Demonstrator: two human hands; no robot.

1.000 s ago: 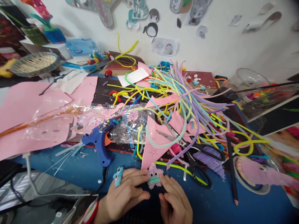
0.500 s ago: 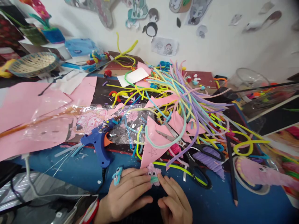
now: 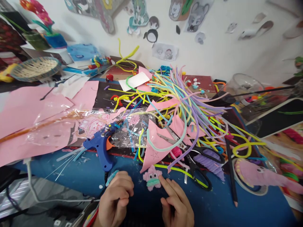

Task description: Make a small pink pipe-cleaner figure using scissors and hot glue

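A small fuzzy pink star figure [image 3: 152, 178], with googly eyes and a mint-green band across it, lies on the blue table edge. My right hand [image 3: 177, 201] is just right of it, its fingers stretched out and the index fingertip touching the figure's side. To the left and apart from the figure is my left hand [image 3: 116, 197], its fingers curled in and nothing visible in them. A blue fuzzy piece [image 3: 111, 178] shows at the back of the left fingers; it seems to be worn there.
A blue glue gun [image 3: 101, 151] lies at left. Black-handled scissors [image 3: 197, 170] rest on pink felt [image 3: 153, 157] beside a pile of pipe cleaners [image 3: 189, 97]. A dark pencil [image 3: 231, 173] and a tape roll [image 3: 251, 188] under a pink fuzzy piece are at right.
My left hand has let go of the pink star figure, drawn back to the left and curled its fingers. The figure is now in fuller view. My right hand has barely moved.
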